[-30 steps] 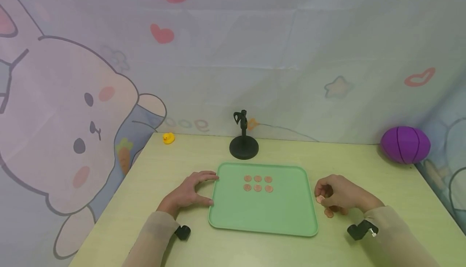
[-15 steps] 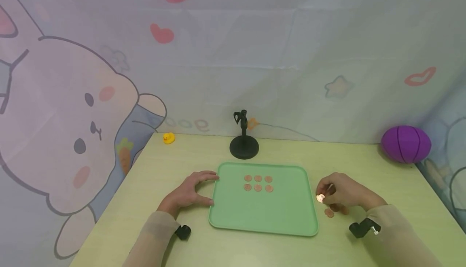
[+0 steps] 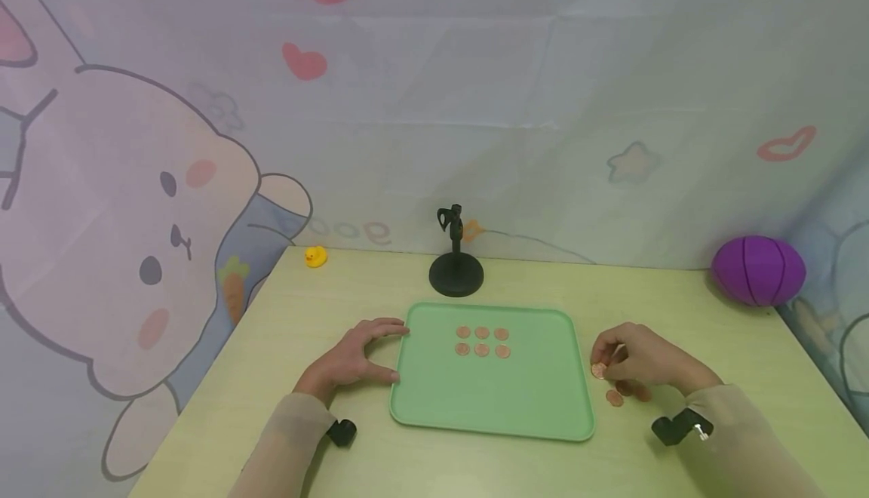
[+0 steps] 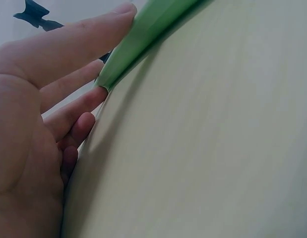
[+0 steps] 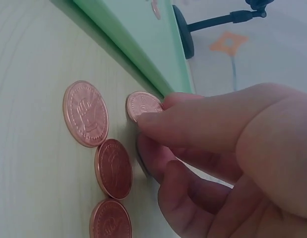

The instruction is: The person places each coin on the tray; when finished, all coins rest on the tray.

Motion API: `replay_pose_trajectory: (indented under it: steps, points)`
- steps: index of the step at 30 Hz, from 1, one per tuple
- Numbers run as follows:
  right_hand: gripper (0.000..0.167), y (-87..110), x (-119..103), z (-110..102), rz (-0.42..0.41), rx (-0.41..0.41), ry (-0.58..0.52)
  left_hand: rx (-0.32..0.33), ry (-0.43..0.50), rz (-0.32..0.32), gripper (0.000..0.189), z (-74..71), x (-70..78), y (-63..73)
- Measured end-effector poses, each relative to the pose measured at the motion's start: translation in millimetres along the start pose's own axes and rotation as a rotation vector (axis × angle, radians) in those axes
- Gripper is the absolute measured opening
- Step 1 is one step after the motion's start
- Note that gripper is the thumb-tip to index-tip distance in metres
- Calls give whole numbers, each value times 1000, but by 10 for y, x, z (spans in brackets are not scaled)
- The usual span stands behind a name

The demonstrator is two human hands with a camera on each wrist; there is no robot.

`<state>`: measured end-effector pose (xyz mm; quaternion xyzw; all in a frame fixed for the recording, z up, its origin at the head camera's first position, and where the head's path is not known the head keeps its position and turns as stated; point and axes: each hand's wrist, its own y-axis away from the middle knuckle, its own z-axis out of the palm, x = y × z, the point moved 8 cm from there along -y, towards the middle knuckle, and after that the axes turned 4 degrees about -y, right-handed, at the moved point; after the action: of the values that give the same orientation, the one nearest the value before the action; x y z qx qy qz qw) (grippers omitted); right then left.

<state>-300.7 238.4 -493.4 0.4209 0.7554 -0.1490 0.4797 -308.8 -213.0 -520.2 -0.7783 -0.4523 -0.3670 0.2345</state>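
Note:
My right hand (image 3: 638, 358) pinches a copper coin (image 5: 142, 105) between thumb and fingertips, just off the tray's right edge. Three more copper coins lie close by in the right wrist view: one upper coin (image 5: 86, 114), a middle coin (image 5: 113, 168) and a lower coin (image 5: 110, 220). The edge of another dark disc shows behind my fingers. On the green tray (image 3: 489, 400), several coins sit in two rows, among them a front-row coin (image 3: 481, 350). My left hand (image 3: 346, 358) rests at the tray's left rim, thumb and fingers spread along it.
Behind the tray stands a black stand (image 3: 456, 275) with a round base. A yellow toy duck (image 3: 315, 257) sits at the table's back left corner, a purple ball (image 3: 758, 272) at the back right. A printed cloth (image 3: 475, 106) hangs along the table's back edge.
My right hand has moved slightly right, and the pinched coin has tilted a little, catching the light half a second ago. The left hand and the tray's coins stay as they were.

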Motion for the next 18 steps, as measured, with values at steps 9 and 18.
replay_pose_trajectory:
  steps: [9, 18]
  points:
    - [5, 24, -3, -26, -20, 22, -14, -4, -22, -1, 74, 8, 9, -1]
    - [22, 30, -23, -100, -32, 82, 2, -1, -20, 4, 74, 2, 2, 6]
